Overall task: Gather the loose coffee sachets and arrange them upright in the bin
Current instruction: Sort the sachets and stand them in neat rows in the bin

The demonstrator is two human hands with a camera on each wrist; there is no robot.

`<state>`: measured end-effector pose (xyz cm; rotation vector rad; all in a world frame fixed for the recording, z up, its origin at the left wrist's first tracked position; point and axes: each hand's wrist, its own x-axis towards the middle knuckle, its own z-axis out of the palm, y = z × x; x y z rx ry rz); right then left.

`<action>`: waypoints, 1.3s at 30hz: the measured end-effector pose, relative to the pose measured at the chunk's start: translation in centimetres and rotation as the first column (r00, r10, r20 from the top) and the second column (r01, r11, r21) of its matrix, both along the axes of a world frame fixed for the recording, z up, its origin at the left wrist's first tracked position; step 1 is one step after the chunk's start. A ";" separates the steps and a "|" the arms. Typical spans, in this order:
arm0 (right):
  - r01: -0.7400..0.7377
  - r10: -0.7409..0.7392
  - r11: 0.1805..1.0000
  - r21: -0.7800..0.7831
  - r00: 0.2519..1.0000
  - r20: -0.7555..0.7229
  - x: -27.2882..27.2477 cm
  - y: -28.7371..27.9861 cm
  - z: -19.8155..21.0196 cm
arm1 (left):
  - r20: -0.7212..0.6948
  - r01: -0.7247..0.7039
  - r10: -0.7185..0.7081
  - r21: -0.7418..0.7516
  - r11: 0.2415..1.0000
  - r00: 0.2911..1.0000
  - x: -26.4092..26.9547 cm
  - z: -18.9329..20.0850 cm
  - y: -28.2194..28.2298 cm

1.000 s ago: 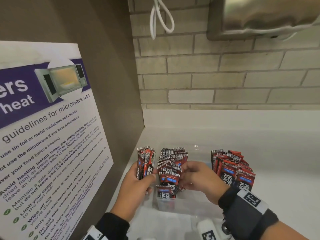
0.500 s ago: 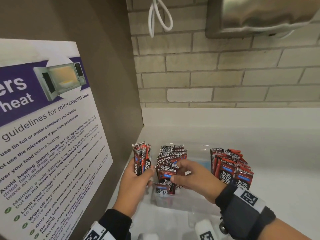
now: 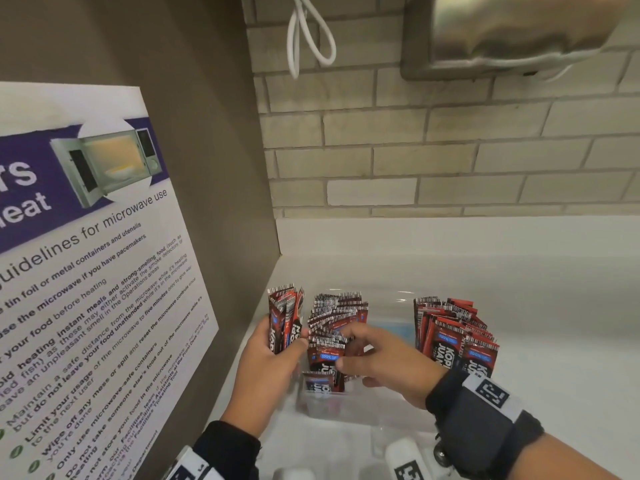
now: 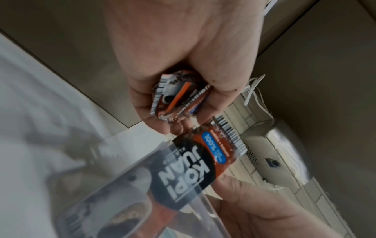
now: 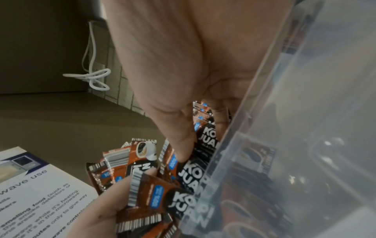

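A clear plastic bin (image 3: 388,301) stands on the white counter in the corner. Red-and-black coffee sachets stand upright in it as a left row (image 3: 337,310) and a right group (image 3: 453,336). My left hand (image 3: 294,344) grips a bundle of sachets (image 3: 284,317) upright just left of the bin. The left wrist view shows the bundle's ends (image 4: 175,98) inside the curled fingers. My right hand (image 3: 346,344) reaches into the left row, thumb on a front sachet (image 3: 327,356) and fingers behind several. In the right wrist view the thumb (image 5: 183,153) presses a sachet beside the bin wall (image 5: 284,145).
A microwave guidelines poster (image 3: 86,271) covers the brown side panel close on the left. A brick wall (image 3: 450,150) stands behind, with a looped white cable (image 3: 311,36) and a metal dispenser (image 3: 519,32) overhead. White counter (image 3: 571,306) stretches to the right. White capped items (image 3: 405,459) sit at the near edge.
My left hand has shifted its bundle slightly up and to the left. My right hand has slid a little left along the row, thumb now on the front sachets.
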<state>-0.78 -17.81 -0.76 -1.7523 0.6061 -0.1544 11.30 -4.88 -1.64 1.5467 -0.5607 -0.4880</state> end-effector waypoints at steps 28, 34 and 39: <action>0.069 -0.106 0.968 -0.240 0.984 -0.145 0.6 -0.6 -0.2 | -0.166 0.008 -0.015 -0.039 0.999 0.986 -0.3 -0.4 1.5; 0.124 -0.162 0.959 -0.254 0.977 -0.136 0.9 -1.0 -0.9 | -0.159 0.033 -0.036 -0.024 0.999 0.987 -0.5 -0.1 1.3; 0.192 -0.214 0.962 -0.196 0.972 -0.098 0.9 -1.4 -1.0 | -0.195 0.022 -0.024 -0.015 1.000 0.980 -0.5 -0.3 1.6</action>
